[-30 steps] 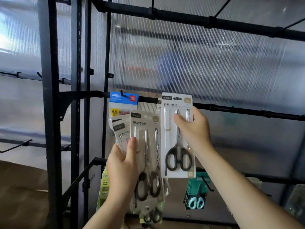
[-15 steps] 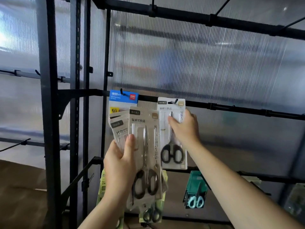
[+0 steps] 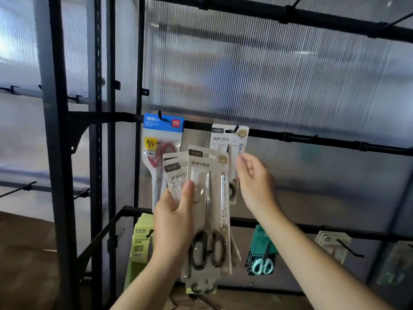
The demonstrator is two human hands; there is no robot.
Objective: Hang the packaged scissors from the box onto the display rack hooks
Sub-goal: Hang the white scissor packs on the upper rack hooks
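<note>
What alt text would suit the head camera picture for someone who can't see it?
A person's left hand grips a fan of packaged black-handled scissors; the open right hand is at the edge of a white scissors pack hanging on a rack hook. A blue scissors pack hangs to its left.

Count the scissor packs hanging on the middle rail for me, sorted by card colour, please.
Blue-topped pack: 1
Cream pack: 1
Total: 2 showing. The held packs in the left hand are not counted, and any hidden behind these two cannot be told.
</note>
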